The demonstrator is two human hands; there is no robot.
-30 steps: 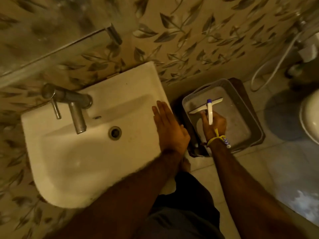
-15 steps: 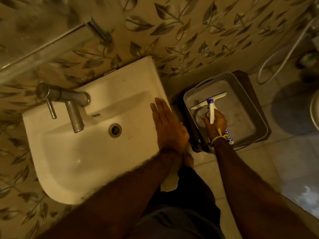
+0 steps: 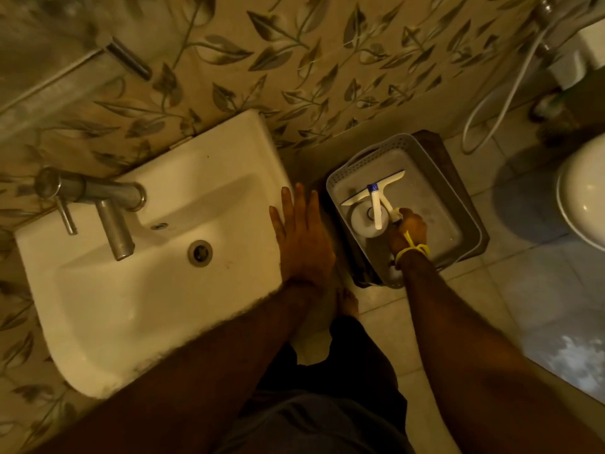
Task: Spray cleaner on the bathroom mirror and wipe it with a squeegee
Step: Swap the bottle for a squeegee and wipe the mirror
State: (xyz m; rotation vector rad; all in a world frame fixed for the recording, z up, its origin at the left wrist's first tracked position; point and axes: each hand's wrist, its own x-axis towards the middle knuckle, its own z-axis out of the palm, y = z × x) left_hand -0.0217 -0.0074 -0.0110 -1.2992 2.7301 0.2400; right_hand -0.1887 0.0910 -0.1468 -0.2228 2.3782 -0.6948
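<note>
A white squeegee (image 3: 374,194) with a blue collar lies inside a grey plastic basket (image 3: 376,149) on the floor, right of the sink. Its handle rests over a round white object (image 3: 361,222) that I cannot identify. My right hand (image 3: 409,232), with a yellow thread at the wrist, reaches into the basket. Its fingertips are closed on a white piece that joins the squeegee's handle. My left hand (image 3: 302,239) lies flat on the right rim of the white sink (image 3: 183,198), fingers apart, holding nothing. No mirror surface or spray bottle is clearly in view.
A steel tap (image 3: 98,201) sticks out over the sink. A glass shelf (image 3: 59,80) with a metal bracket hangs at the upper left. A white toilet (image 3: 582,198) and a hose (image 3: 491,103) are at the right. My bare foot (image 3: 347,303) stands on the tiled floor.
My right hand has lowered the squeegee deeper into the basket and shifted to the right of its handle. My left hand has stayed on the sink's rim.
</note>
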